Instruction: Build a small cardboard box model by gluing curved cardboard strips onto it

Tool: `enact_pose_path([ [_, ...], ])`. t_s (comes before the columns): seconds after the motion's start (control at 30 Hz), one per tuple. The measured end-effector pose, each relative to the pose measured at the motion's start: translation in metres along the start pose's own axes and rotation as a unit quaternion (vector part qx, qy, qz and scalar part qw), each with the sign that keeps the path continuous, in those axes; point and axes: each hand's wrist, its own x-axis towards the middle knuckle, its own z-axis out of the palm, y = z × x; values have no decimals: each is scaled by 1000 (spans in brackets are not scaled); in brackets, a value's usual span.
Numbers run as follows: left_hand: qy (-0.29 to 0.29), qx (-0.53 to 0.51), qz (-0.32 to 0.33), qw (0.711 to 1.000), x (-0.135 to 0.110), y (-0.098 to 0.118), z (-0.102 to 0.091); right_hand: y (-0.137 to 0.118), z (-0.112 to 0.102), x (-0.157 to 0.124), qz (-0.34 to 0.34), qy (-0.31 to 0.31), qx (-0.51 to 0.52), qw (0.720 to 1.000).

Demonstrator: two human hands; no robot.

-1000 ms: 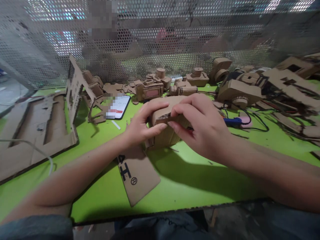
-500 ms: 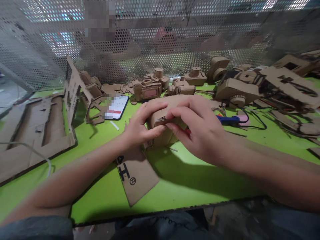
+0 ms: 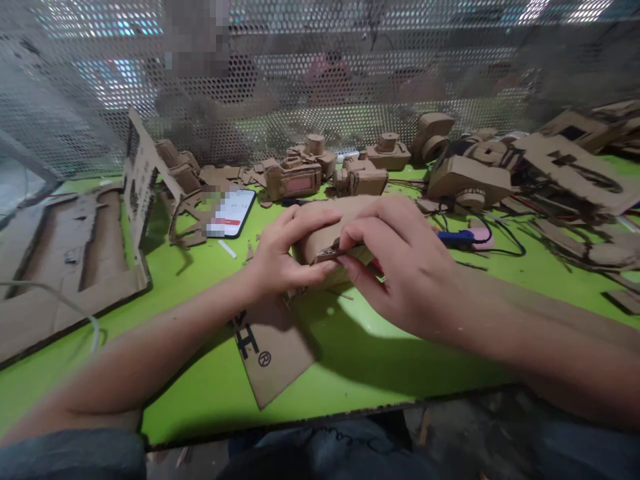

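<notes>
A cardboard box-like piece (image 3: 320, 239) with a rounded top is between my hands, above the green table (image 3: 400, 373). My left hand (image 3: 280, 250) grips its left side, thumb along the front edge and fingers over the top. With thumb and index finger, my right hand (image 3: 400, 263) pinches the front edge, where torn corrugation shows. My right hand hides much of the piece's right side. Under my left wrist lies a flat cardboard sheet (image 3: 280, 367) with black printed letters.
A phone (image 3: 233, 213) lies behind my left hand. Several cardboard camera models (image 3: 295, 180) line the back, before a perforated metal screen (image 3: 280, 87). A blue-handled tool (image 3: 455, 237) with a black cord is right. Large cut cardboard (image 3: 105, 247) stands left, with a pale cable (image 3: 75, 303).
The pinched front edge of the cardboard piece has tilted and dropped slightly, and my right hand has shifted a little to the right. The whole view has moved slightly.
</notes>
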Motion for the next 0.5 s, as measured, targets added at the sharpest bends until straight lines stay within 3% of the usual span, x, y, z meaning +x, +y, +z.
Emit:
enact_pose_path([
  [0.3, -36, -7, -29, 999, -2, -6, -9, 12, 3, 0, 12, -23, 92, 995],
  [0.5, -63, -68, -56, 994, -5, -5, -10, 67, -1, 8, 57, -155, 206, 965],
])
